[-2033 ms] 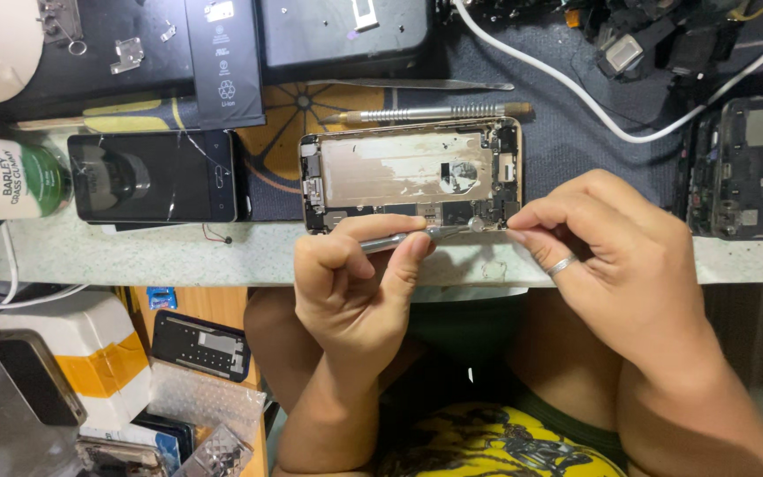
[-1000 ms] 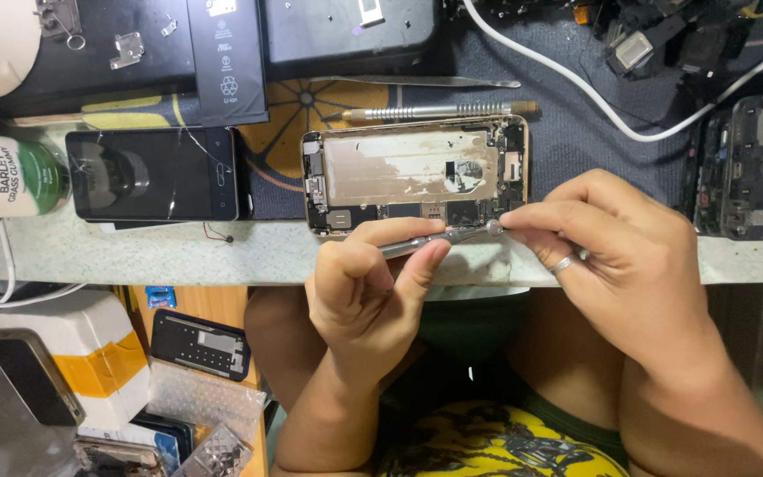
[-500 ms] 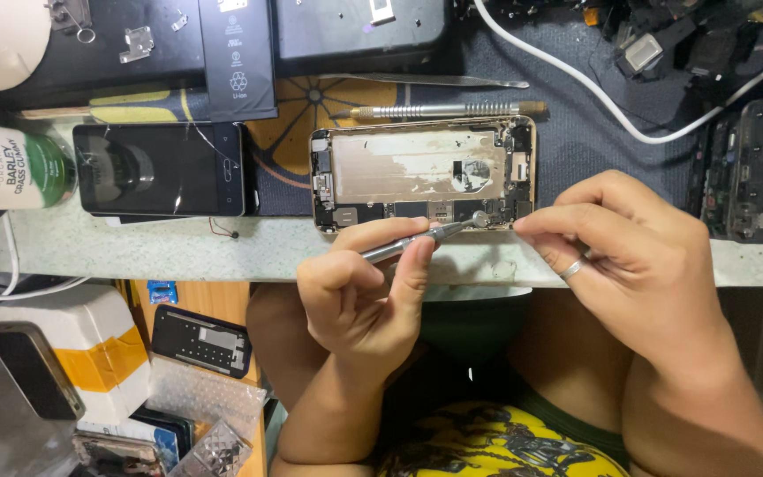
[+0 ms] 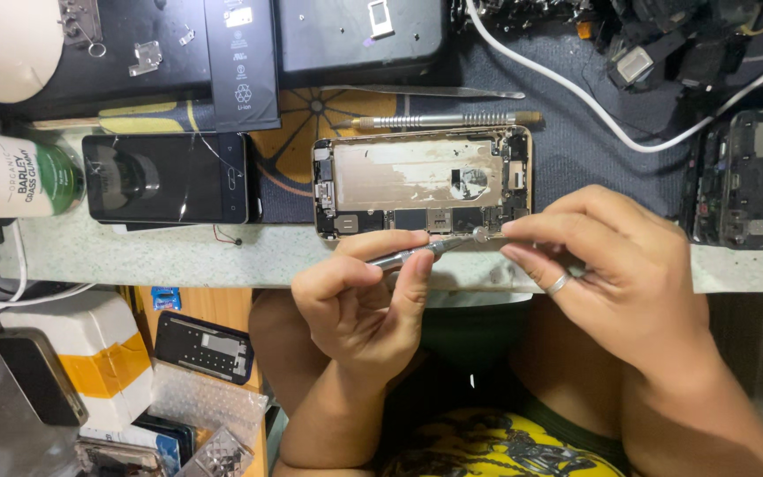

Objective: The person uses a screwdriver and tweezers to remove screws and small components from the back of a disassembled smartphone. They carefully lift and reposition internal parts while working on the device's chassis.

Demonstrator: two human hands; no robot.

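Vs. 2 s ago: the opened phone chassis (image 4: 423, 184) sits slightly further right in view, and the left hand (image 4: 359, 296) has swung its slim metal tool (image 4: 421, 251) up, so the tip now sits at the chassis' near edge by a small round silvery part (image 4: 480, 235), instead of lying flat along the bench lip. Right hand (image 4: 615, 265) barely moved; fingertips still pinched at that same spot.

Left hand: thumb + index clamped round the tool shaft, other fingers curled. Right hand: thumb + forefingers pinched together at the round part; can't tell if it's actually gripped. Plain metal ring on one finger.

Chassis: rectangular gold-toned metal frame w/ rounded corners, matte plate inside w/ scuffed pale patches, dark components along the near + left edges. It lies on a dark woven mat (image 4: 593, 168) at the near edge of a pale speckled bench (image 4: 178, 256).

Just far of it: knurled steel driver handle (image 4: 434, 119) and thin tweezers (image 4: 426, 91). Left: glossy black phone (image 4: 165, 177), green-white bottle (image 4: 11, 174) on its side. Right: another stripped dark phone frame (image 4: 744, 177), white cable (image 4: 576, 106).
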